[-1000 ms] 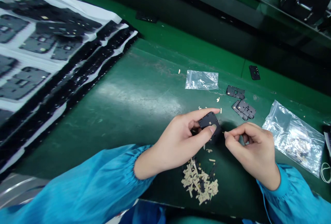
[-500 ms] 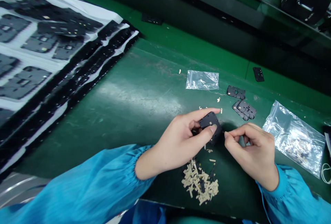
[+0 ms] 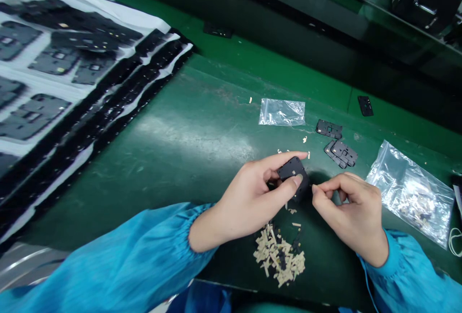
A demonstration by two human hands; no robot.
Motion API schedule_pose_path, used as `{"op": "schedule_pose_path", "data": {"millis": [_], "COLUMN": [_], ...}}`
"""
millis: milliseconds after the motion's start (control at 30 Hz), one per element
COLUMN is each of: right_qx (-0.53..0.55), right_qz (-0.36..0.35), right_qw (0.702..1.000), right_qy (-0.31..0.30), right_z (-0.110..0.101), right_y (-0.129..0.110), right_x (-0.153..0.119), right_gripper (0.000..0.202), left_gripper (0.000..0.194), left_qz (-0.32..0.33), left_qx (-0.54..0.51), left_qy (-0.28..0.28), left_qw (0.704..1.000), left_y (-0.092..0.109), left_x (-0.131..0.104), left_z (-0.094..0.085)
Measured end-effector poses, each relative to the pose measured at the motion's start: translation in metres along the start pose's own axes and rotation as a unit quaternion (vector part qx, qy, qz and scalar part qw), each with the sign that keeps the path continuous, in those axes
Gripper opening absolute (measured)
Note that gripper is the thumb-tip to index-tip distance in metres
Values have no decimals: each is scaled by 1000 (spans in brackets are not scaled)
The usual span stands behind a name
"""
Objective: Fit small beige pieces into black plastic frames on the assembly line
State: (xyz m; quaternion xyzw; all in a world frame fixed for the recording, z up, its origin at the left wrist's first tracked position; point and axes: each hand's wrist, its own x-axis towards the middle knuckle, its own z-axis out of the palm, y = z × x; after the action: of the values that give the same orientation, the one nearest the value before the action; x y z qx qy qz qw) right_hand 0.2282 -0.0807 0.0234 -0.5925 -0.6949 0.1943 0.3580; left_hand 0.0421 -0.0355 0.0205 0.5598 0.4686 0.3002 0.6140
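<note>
My left hand grips a flat black plastic plate between thumb and fingers, tilted above the green table. Close to the plate's right edge, my right hand is closed in a pinch of thumb and forefinger. Whatever sits between those fingertips is too small to make out. Below the plate lies a heap of small beige and black bits. Several similar black plates rest beyond my right hand.
An empty clear zip bag lies past the left hand. At right is another clear bag with small bits inside. A stack of white trays holding black plates stands at left. One black plate lies at the back.
My right hand has shifted very slightly left. The left hand and its plate hold still. Black plates along the back appear a little farther right.
</note>
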Motion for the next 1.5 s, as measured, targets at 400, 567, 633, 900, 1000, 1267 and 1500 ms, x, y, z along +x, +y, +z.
{"op": "schedule_pose_path", "data": {"millis": [400,567,633,900,1000,1267,1500], "right_qx": [-3,-1,0,30,78,143,161], "right_qz": [-5,-2,-1,73,146,228,233], "right_qw": [1000,1000,1000,995,982,955,952], "right_qy": [0,-7,-9,-53,-94,-122,-113], "right_z": [1,1,1,-3,-7,-8,-6], "right_y": [0,0,0,0,0,3,2], "right_x": [1,0,0,5,7,8,8], "right_gripper": [19,21,21,15,11,9,9], "left_gripper": [39,40,41,40,39,41,40], "left_qz": [4,2,1,0,-5,-17,-23], "left_qx": [-1,0,2,12,11,0,-3], "left_qy": [1,0,-2,-4,-4,-2,-1], "left_qw": [1000,1000,1000,1000,1000,1000,1000], "left_y": [-2,-2,-2,-2,-1,0,2], "left_x": [-1,0,-1,0,0,-1,-1], "left_z": [0,0,0,-1,-1,-1,0]}}
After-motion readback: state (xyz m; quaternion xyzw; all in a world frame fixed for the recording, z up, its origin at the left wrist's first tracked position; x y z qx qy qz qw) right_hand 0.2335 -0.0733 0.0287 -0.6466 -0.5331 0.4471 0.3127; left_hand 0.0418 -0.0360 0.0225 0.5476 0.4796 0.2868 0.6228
